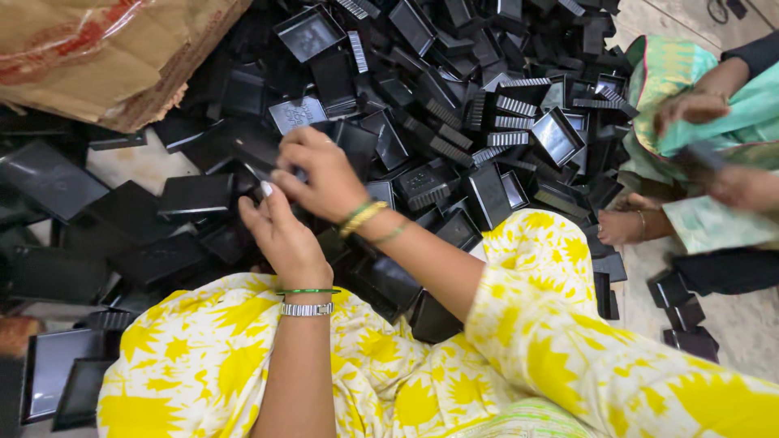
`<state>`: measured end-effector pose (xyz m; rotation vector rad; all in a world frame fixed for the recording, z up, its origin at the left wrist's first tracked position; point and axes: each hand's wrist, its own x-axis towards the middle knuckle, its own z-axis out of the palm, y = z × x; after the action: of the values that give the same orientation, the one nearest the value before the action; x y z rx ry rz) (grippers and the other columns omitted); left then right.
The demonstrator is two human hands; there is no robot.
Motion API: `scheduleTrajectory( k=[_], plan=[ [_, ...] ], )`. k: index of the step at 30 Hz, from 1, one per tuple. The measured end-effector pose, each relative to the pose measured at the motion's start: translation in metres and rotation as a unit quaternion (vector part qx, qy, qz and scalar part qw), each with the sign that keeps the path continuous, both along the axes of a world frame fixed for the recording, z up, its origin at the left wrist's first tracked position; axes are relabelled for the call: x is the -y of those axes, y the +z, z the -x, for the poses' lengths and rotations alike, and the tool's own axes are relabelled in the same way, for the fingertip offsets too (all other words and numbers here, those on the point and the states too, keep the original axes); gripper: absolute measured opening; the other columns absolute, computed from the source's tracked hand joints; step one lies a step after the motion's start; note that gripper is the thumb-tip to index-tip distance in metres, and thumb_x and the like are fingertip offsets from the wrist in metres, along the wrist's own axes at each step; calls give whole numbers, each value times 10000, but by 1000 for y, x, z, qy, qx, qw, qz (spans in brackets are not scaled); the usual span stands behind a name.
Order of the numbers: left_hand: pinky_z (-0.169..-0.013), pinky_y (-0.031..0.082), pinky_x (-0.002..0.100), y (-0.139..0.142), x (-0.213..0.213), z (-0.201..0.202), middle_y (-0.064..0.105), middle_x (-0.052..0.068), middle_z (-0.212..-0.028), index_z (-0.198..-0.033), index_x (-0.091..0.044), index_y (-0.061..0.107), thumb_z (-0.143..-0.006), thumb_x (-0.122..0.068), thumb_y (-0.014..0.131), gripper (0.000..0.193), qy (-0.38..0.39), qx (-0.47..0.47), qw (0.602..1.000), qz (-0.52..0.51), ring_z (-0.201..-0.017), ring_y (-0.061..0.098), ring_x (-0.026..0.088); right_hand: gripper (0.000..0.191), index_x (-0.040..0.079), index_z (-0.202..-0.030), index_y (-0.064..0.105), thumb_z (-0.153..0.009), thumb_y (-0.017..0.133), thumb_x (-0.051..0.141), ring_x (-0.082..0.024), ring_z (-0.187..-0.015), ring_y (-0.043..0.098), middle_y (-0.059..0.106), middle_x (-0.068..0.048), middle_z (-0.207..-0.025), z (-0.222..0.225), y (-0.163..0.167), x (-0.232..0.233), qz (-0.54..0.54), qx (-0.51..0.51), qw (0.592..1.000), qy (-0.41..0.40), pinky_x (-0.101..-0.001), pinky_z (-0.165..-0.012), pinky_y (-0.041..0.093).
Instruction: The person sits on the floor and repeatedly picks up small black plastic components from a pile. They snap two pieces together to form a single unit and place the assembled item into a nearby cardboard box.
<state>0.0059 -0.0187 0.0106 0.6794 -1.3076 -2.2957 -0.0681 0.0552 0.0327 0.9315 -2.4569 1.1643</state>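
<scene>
Yellow cloth printed with white starbursts (243, 365) covers my lap closest to me, and beyond it spreads the biggest thing in view, a heap of black moulded plastic trays and ribbed clips (454, 105) that runs across the floor to a crumpled brown cardboard sheet (105, 49) at the far left. At the right edge another person in a green patterned garment (698, 105) sits working with their own hands, well apart from mine. My right hand (324, 178) reaches over the near edge of the heap, fingers curled down onto a small black plastic piece (264, 172); how firmly it is pinched I cannot tell, since my knuckles hide the contact. My left hand (284, 235) rises just below it, palm turned inward, fingers half open, fingertips touching the same piece from underneath. The piece sits between both hands, right above the pile. I judge the hold a light one: black on black gives me little to see, so a loose pinch could let the piece slip back and vanish among its likes, or my wrist could nudge neighbouring trays into a slide.
</scene>
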Motion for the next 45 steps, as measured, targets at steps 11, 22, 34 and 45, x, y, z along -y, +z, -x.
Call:
scheduleTrajectory(
  k=[11,22,34,45],
  plan=[
    [-801,618,430,8,4,0,459,160,-1482,-1560,-107,241,-943,-650,412,840,-2,74,996,-44,-1237,580,298,435,-9,-1151,722,-864,795,309,-303,-965,684,715,-163,-1025,12,-37,-59,-14,117,992,-37,-416,-884,547],
    [-813,610,516,11,7,-9,315,92,-1610,-1611,-289,158,-986,-621,407,750,-55,58,997,-23,-1314,506,310,234,141,-884,802,-737,813,323,-262,-874,702,730,-58,-906,23,-23,-95,-140,181,933,-279,-500,-803,534],
    [-745,625,532,39,-25,-27,660,127,-1271,-1422,-126,494,-1045,-422,386,491,-429,80,890,-133,-1073,715,274,318,29,-1194,660,-969,734,242,-78,-860,587,639,18,-951,-55,-2,-121,267,225,926,-143,-255,-770,518],
    [-803,625,447,38,-22,-23,603,79,-1255,-1497,-203,383,-984,-242,545,539,-306,10,945,-117,-964,693,237,613,-1,-1454,592,-936,717,302,-79,-998,630,705,-49,-1188,-56,-12,-126,297,480,826,-15,-253,-795,527]
  ],
)
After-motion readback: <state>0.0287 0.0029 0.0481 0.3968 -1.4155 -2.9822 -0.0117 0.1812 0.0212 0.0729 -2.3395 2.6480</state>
